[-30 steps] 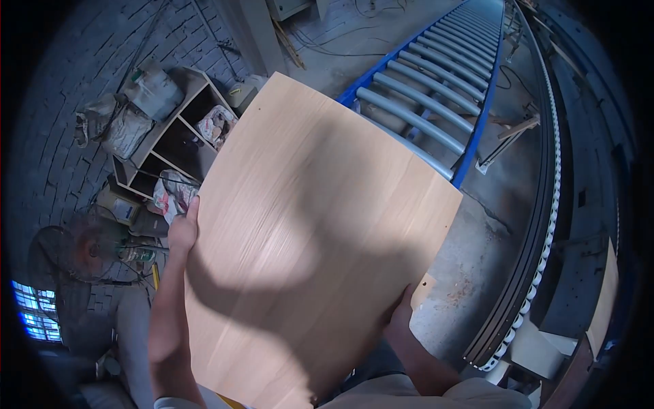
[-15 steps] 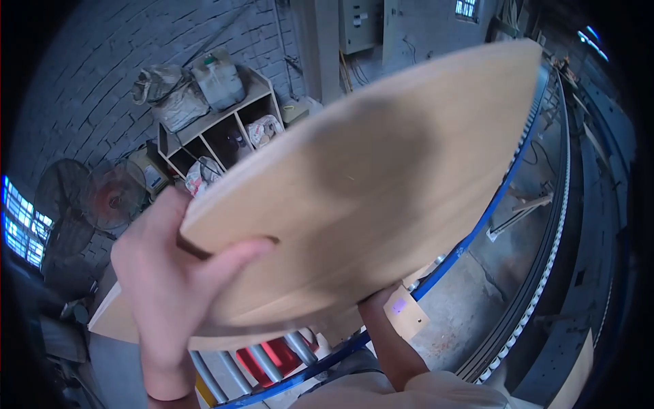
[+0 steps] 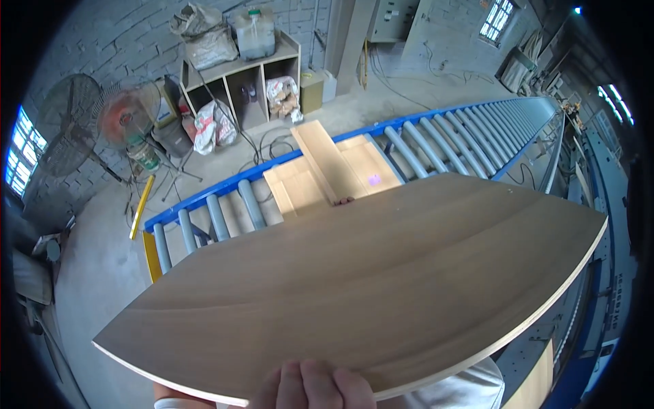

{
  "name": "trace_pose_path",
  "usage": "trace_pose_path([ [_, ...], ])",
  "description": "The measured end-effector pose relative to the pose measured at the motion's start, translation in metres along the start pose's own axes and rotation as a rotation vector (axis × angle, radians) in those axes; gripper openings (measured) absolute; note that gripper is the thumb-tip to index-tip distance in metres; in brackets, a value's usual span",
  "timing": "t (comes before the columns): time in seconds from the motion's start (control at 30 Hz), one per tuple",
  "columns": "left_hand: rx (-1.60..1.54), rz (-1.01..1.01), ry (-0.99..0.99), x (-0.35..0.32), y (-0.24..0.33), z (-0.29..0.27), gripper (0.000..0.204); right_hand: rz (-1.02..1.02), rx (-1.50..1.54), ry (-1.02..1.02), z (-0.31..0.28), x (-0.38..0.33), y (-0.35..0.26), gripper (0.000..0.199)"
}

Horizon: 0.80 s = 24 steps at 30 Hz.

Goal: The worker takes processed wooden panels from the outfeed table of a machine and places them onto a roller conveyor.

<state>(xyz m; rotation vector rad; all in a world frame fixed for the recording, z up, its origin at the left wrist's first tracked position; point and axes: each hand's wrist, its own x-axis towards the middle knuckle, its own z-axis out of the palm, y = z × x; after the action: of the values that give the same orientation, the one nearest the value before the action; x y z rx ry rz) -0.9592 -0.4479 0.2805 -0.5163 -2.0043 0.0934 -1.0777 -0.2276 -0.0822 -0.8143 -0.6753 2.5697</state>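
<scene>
A broad, angular brown wooden panel with a pale edge [image 3: 354, 286] spans the lower half of the view, its face up, directly in front of the person and partly covering the conveyor beyond. At its near edge, one bare hand [image 3: 313, 388] lies with fingers bent over the top, gripping the rim; I cannot tell whether it is the left or the right (its wrist is cut off by the picture's lower border). Small dark rounded shapes [image 3: 344, 201] sit at the far edge, perhaps fingertips, so the other hand's state cannot be told. A strip of bare arm [image 3: 172, 394] shows at lower left, a pale fabric sleeve [image 3: 470, 387] at lower right.

Beyond runs a blue-framed conveyor with grey metal rollers [image 3: 218, 217]. On it, a narrow pale wooden board [image 3: 323, 157] lies across light wooden pieces [image 3: 296, 184], the right-hand one bearing a pinkish-purple mark [image 3: 373, 179]. Near the wall, an open-fronted wooden shelf unit [image 3: 286, 49] carries a translucent jug with a green cap [image 3: 255, 37], beside a dusty pale sack [image 3: 211, 48].
</scene>
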Motion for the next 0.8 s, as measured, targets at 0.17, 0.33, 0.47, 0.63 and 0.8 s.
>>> trace_pose_path([
  [0.17, 0.103, -0.001, 0.063, -0.023, 0.01, -0.012, 0.017, 0.052, -0.048, 0.044, -0.043, -0.026, 0.009, 0.072],
  [0.33, 0.29, 0.137, 0.189, -0.03, 0.005, -0.017, 0.016, 0.362, -0.092, -0.038, -0.027, -0.069, 0.104, 0.072],
  [0.47, 0.336, 0.148, 0.155, -0.03, -0.018, -0.013, 0.015, 0.472, -0.136, -0.099, -0.016, -0.084, 0.143, 0.072],
  [0.63, 0.233, 0.217, 0.246, 0.017, -0.022, 0.009, 0.014, 0.427, -0.087, -0.118, 0.004, -0.053, 0.126, 0.072],
  [0.8, -0.541, -0.125, -0.356, 0.091, -0.038, 0.102, 0.051, 0.145, 0.078, 0.022, -0.024, 0.013, 0.03, 0.072],
])
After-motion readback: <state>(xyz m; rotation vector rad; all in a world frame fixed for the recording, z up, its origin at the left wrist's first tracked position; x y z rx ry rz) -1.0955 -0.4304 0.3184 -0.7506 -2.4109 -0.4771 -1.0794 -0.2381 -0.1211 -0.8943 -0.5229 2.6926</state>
